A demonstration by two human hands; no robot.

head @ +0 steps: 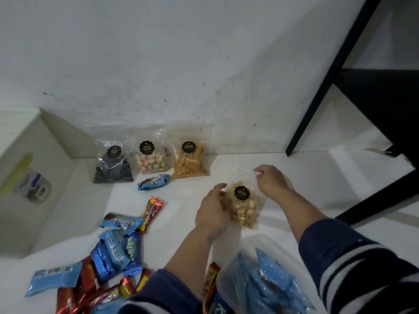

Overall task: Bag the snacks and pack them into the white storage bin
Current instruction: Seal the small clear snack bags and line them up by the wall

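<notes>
Clear plastic crackles between both hands: the nut pouch [243, 205] stands upright between them, its long axis running from base to open mouth. The left hand [212, 213] cups the pouch's lower side, fingers wrapped round the fill, while the right hand [269, 179] pinches the top edge at its far corner. Both are grasping the same pouch, neither free.

The bin [34, 177] lies well off beyond the left hand, so that hand is the nearer one for any carry — though it looks as if the mouth needs sealing first, a judgement only.

Past the hands, against the wall [158, 75], three more pouches stand in a row: a dark one [113, 165], a pastel one [152, 160] and a stick one [189, 160]. One blue wrapper [154, 181] lies alone in front of them. Nearer the left forearm sits a loose pile [102, 261] of blue and red wrappers, too overlapped to count. Under the right forearm, one large bag [265, 277] holds blue packets.
</notes>
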